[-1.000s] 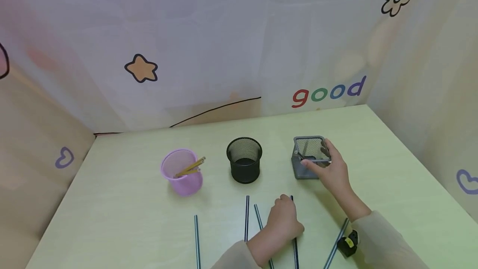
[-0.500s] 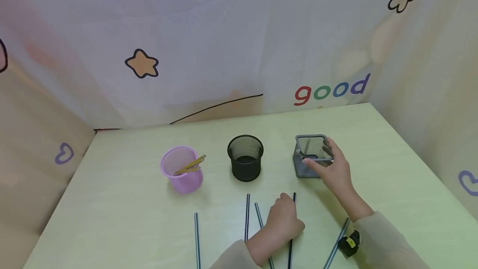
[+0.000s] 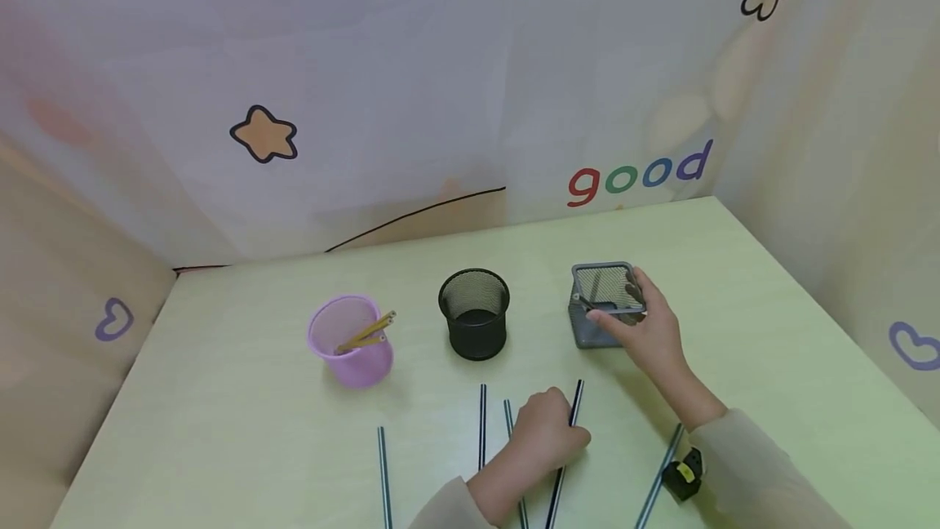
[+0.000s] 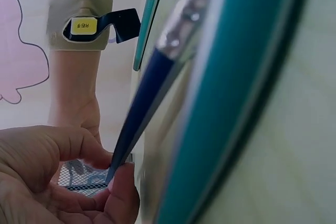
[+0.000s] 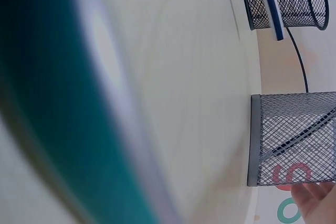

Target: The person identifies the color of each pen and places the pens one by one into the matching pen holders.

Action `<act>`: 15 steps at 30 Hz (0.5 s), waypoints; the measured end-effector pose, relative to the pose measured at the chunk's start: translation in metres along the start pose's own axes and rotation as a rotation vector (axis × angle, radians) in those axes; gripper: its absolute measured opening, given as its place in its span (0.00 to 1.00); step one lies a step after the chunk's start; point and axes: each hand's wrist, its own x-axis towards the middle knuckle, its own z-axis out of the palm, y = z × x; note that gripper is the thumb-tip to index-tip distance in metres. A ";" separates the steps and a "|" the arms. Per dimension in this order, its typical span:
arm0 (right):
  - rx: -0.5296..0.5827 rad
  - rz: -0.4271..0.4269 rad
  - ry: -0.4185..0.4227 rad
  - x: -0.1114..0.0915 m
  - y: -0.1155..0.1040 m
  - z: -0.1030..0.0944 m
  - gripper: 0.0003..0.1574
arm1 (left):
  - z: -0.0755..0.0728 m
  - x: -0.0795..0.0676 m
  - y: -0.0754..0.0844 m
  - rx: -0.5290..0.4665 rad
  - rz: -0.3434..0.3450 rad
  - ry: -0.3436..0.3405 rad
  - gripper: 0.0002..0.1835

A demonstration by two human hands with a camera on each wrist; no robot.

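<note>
Head view: the left hand (image 3: pixel 542 435) pinches the dark pencil (image 3: pixel 556 498) at near centre, apparently the pick-up step, the right hand (image 3: pixel 650 339) grips the far-right mesh holder (image 3: pixel 590 335), and a clear lift seems called for next.

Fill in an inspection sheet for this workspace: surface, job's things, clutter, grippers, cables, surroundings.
Surface: flat pale yellow-green table, no spills seen.
Job's things: slender dark-blue striped pencil; square gray metal-mesh holder.
Clutter: not in hand, four loose striped pencils, round black metal-mesh holder, round lavender cup with yellow pencils.
Grippers: left hand pinches the dark-blue pencil; right hand grips the gray holder near its rim.
Cables: nothing seen.
Surroundings: pale printed cloth behind and at both sides.
</note>
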 end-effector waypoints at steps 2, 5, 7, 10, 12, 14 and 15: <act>-0.003 0.002 -0.003 0.000 -0.001 -0.001 0.59 | -0.001 -0.001 0.000 -0.019 0.015 0.009 0.14; -0.003 0.008 -0.010 0.000 -0.002 -0.002 0.59 | -0.002 -0.003 0.001 -0.052 0.022 0.013 0.14; -0.004 0.008 -0.011 -0.001 -0.002 -0.002 0.59 | -0.004 -0.003 0.001 -0.067 0.028 0.013 0.12; -0.003 0.011 -0.010 -0.001 -0.002 -0.002 0.59 | -0.006 -0.005 0.002 -0.089 0.033 0.006 0.09; -0.001 0.014 -0.010 -0.001 -0.003 -0.002 0.59 | -0.008 -0.006 0.003 -0.102 0.042 0.004 0.08; -0.001 0.016 -0.009 -0.001 -0.003 -0.002 0.59 | -0.010 -0.007 0.004 -0.110 0.054 0.009 0.08; -0.001 0.018 -0.009 -0.001 -0.003 -0.002 0.59 | -0.011 -0.007 0.005 -0.115 0.061 0.014 0.08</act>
